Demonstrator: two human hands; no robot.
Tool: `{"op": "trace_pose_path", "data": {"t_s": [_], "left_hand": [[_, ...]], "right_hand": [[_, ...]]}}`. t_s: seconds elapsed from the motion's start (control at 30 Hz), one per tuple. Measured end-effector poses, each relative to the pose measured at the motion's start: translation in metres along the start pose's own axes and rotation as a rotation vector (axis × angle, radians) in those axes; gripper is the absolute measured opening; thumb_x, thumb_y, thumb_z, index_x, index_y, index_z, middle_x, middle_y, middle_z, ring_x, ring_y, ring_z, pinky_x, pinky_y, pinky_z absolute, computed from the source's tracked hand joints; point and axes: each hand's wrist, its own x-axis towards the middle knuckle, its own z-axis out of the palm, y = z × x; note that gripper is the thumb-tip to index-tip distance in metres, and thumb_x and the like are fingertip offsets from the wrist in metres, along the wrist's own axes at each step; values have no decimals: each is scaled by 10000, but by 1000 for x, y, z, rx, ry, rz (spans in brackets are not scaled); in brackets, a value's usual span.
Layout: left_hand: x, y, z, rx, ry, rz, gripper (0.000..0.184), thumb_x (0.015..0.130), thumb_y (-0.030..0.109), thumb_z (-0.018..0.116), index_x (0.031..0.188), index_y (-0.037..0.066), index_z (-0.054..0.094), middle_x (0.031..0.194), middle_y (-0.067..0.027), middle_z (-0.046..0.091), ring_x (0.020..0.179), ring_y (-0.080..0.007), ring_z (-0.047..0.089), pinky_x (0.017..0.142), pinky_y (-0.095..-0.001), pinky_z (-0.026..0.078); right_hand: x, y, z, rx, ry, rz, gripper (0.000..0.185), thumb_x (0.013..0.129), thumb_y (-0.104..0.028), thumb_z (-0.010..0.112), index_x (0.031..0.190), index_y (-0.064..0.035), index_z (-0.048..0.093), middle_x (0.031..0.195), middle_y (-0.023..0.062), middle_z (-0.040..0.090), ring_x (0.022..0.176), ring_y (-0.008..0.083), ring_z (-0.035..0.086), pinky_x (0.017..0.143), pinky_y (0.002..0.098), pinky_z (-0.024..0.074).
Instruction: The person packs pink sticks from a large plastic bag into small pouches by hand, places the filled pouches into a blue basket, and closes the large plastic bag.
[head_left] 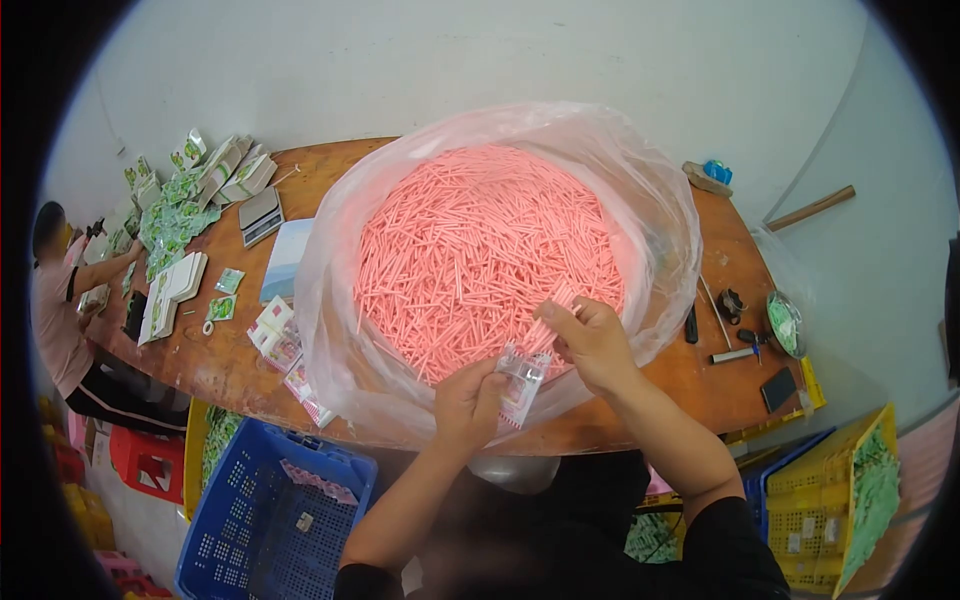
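Green packets [172,228] lie heaped at the desk's left end, where a co-worker [75,300] reaches in, with white stacks [173,295] nearer its front edge, and the blue basket [275,510] stands below that edge. Pink sticks [480,250] fill the clear plastic liner [330,300] at the middle of the desk [400,432]; over its front edge, the left hand [468,405] is closed, pinching the small clear packet [522,385] between thumb and fingers, and just right of it the right hand [590,345], nearly closed, grips a few pink sticks at the packet's mouth. Toward the desk's right edge lies a dark flat object [778,389].
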Motion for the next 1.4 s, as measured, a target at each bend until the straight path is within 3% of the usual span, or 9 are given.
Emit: {"op": "trace_pose_path", "data": {"t_s": [0.1, 0.2, 0.3, 0.5, 0.6, 0.8, 0.9, 1.1, 1.4], "left_hand": [[1, 0, 1, -33, 4, -64, 244, 964, 150, 572, 1105, -15, 685, 752, -83, 665, 666, -139, 623, 623, -281, 479], [2, 3, 2, -98, 10, -151, 250, 974, 159, 572, 1111, -16, 685, 772, -67, 675, 692, -100, 615, 632, -266, 478], [3, -3, 2, -146, 24, -200, 257, 986, 171, 575, 1132, -16, 675, 824, -46, 686, 739, -74, 608, 662, -247, 483], [9, -10, 10, -398, 94, -266, 230, 1011, 155, 562, 1142, -19, 636, 958, -33, 685, 850, -63, 601, 750, -221, 487], [14, -7, 11, -468, 109, -290, 207, 1014, 146, 560, 1115, -21, 627, 962, -37, 681, 856, -61, 599, 755, -219, 489], [22, -17, 9, -607, 119, -368, 187, 1013, 152, 563, 1085, -14, 613, 950, -44, 682, 820, -63, 617, 718, -226, 514], [32, -24, 9, -581, 138, -335, 180, 1012, 145, 561, 1087, -12, 606, 957, -51, 686, 817, -69, 626, 708, -228, 522], [34, -17, 11, -523, 106, -263, 179, 1009, 136, 565, 1096, -17, 603, 967, -60, 689, 831, -71, 629, 709, -229, 525], [24, -19, 13, -589, 101, -337, 166, 1014, 129, 550, 1079, -15, 602, 933, -49, 677, 775, -57, 613, 664, -215, 510]], "right_hand": [[-6, -4, 3, -363, -33, -223, 154, 933, -159, 677, 880, -14, 684, 686, -27, 591, 589, 18, 497, 509, 203, 372], [-7, -6, 4, -426, -112, -213, 144, 924, -139, 686, 926, 3, 710, 764, -9, 656, 686, 21, 554, 592, 209, 437], [0, -11, 0, -530, -240, -277, 184, 935, -192, 682, 945, -13, 723, 679, -16, 632, 605, 22, 519, 532, 219, 414], [4, -33, 2, -538, -215, -217, 253, 995, -194, 580, 987, 16, 721, 869, 63, 717, 812, 91, 627, 729, 250, 505], [19, -26, -4, -442, -158, -280, 296, 1006, -229, 551, 990, 11, 724, 776, 30, 670, 719, 59, 577, 638, 231, 471], [74, -50, -40, -200, -20, -49, 354, 1002, -319, 532, 977, -22, 723, 623, -53, 427, 545, 37, 354, 490, 212, 294], [86, -48, -41, -174, -19, -8, 337, 1002, -289, 544, 981, 21, 672, 626, -63, 404, 500, 41, 331, 445, 220, 240], [61, -52, -13, -492, -170, -131, 353, 993, -318, 546, 921, -23, 726, 702, -5, 586, 674, 81, 516, 617, 252, 429], [50, -39, -16, -476, -393, -138, 340, 1011, -289, 532, 918, -16, 711, 793, 12, 651, 765, 104, 573, 742, 288, 473]]}}
